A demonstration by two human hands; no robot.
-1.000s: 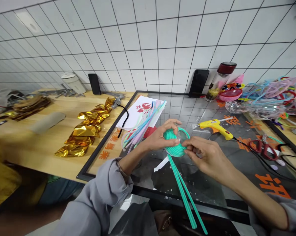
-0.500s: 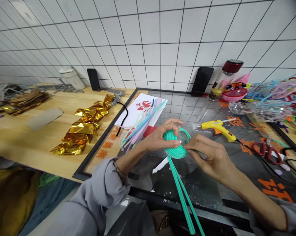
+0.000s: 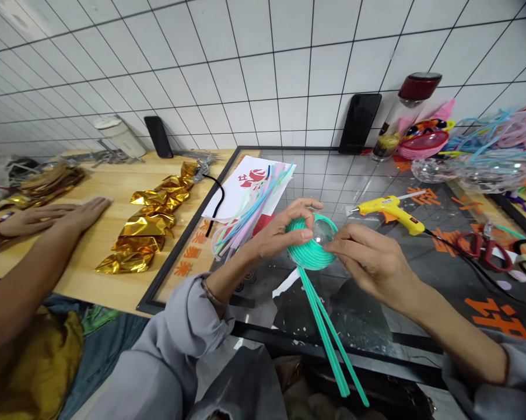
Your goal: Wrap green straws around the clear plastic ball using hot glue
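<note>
A clear ball is partly wrapped in coiled green pipe cleaner, above the dark glass tabletop. My left hand is closed round its left side, thumb on the front and fingers over the top. At the ball's right edge my right hand pinches the green pipe cleaner between thumb and fingers; the pinched end is mostly hidden. Several straight green stems hang from under the ball toward my lap. A yellow glue gun lies behind my right hand.
Loose pastel pipe cleaners lie on white paper. Red-handled scissors and a black cord are at right. A phone and a glass bottle stand by the wall. At left, another person's hands rest beside crumpled gold foil.
The other person's hands have come onto the table at left, over the grey sheet. My hands keep their hold on the ball and pipe cleaner; the view has tilted slightly.
</note>
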